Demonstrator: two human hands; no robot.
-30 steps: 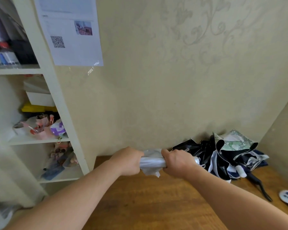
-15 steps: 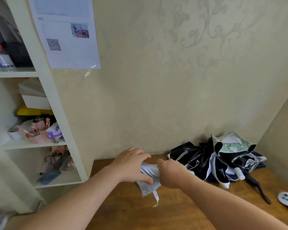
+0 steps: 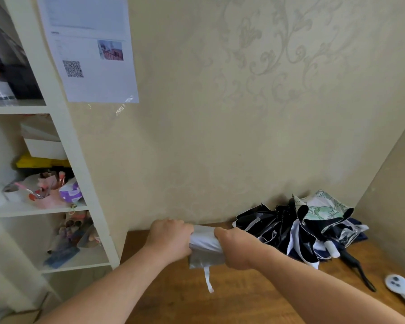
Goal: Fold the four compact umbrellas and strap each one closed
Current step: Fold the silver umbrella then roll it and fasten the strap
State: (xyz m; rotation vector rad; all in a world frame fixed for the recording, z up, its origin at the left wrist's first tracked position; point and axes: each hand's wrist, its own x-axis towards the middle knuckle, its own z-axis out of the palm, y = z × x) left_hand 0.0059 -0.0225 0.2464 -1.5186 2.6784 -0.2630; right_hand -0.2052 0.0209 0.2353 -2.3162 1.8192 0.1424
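Observation:
I hold a silver-white compact umbrella [image 3: 205, 246] level above the wooden table [image 3: 220, 302]. My left hand [image 3: 170, 238] grips its left end and my right hand [image 3: 235, 247] grips its right end, both with fingers curled round the bunched cloth. A flap of silver cloth and its white strap [image 3: 208, 280] hang down between my hands. Against the wall to the right lies a loose heap of unfolded umbrellas: a black one [image 3: 267, 226] and one with a green-and-white print [image 3: 320, 208], their cloth spread and tangled.
A white shelf unit [image 3: 63, 141] with boxes, bottles and small items stands at the left, close to the table's left edge. A white handheld device [image 3: 401, 287] lies at the table's right. A side wall closes in the right. A printed sheet hangs on the back wall.
My left hand, which lay over the cloth with looser fingers half a second ago, now grips the umbrella's left end. The cloth is bunched tighter and the strap hangs lower.

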